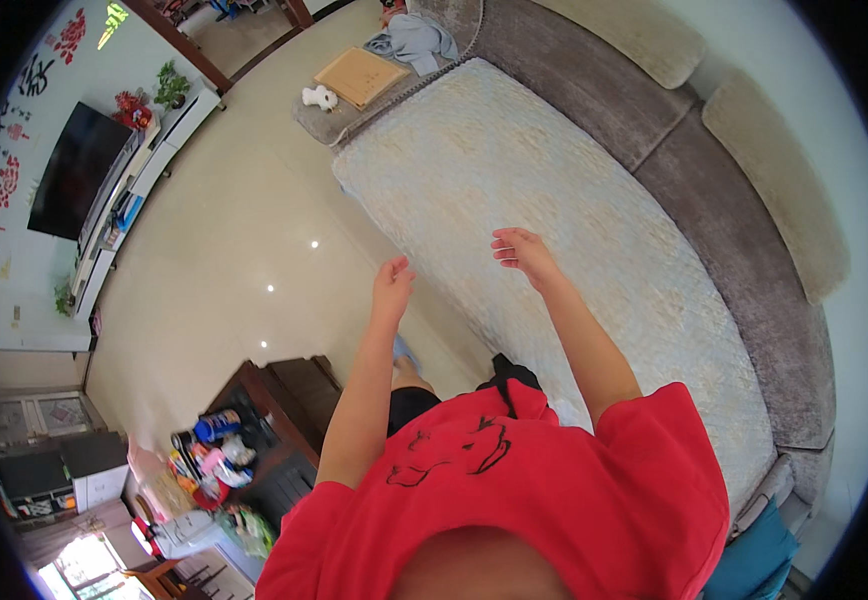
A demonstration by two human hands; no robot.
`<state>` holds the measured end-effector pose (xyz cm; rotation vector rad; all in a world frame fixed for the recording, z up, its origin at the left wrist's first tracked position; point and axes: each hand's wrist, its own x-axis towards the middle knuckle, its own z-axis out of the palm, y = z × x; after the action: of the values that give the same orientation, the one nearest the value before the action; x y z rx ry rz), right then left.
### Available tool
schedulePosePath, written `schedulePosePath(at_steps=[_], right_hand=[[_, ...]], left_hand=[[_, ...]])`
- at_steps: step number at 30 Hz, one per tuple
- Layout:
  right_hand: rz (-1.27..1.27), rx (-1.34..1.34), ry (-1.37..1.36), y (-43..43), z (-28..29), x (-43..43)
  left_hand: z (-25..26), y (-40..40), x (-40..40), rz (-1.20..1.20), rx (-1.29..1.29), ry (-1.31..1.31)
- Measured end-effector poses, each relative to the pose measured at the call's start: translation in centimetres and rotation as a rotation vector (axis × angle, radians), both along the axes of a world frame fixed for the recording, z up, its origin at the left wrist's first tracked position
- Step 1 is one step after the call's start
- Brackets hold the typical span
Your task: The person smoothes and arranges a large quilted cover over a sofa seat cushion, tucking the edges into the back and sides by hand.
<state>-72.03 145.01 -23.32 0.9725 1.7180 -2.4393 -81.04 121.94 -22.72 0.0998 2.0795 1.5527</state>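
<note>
My left hand (392, 287) is raised over the tiled floor beside the sofa's front edge. Its fingers are loosely bent, with nothing in them. Above the sofa seat hovers my right hand (527, 257), palm turned inward, fingers a little apart and holding nothing. A pale quilted cover (554, 172) is spread over the seat beneath it. On the sofa's far armrest (317, 124) lie a flat tan board or folder (361, 77), a small white plush toy (320, 98) and a crumpled grey cloth (413, 41).
A grey-brown sofa back (741, 262) with beige cushions (775, 187) runs along the right wall. A dark wooden table (284, 427) stands close on my left, with bags and containers on it. Across the tiled floor (254, 225) are a television (81, 171) and a white cabinet (182, 120).
</note>
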Motion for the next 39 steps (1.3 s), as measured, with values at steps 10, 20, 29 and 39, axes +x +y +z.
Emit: schedulePosePath(at_steps=[10,20,29,39], right_hand=[[-0.326,-0.213,-0.138,-6.3,-6.1,-20.4],[-0.475,-0.168,-0.169,-5.0,-8.2,-33.7],[-0.253,-0.116,-0.294,-5.3,-15.4,-49.2],[-0.53,-0.094,-0.451,-3.1,-22.9,-59.7]], left_hand=[[-4.8,-4.2,-28.3,-0.231,-0.197,0.081],[-4.8,10.0,-47.5,-1.032,-0.389,0.47],[-9.1,20.7,-58.4,-1.595,-0.554,0.696],[-15.4,36.3,-67.6,-1.924,-0.744,1.236]])
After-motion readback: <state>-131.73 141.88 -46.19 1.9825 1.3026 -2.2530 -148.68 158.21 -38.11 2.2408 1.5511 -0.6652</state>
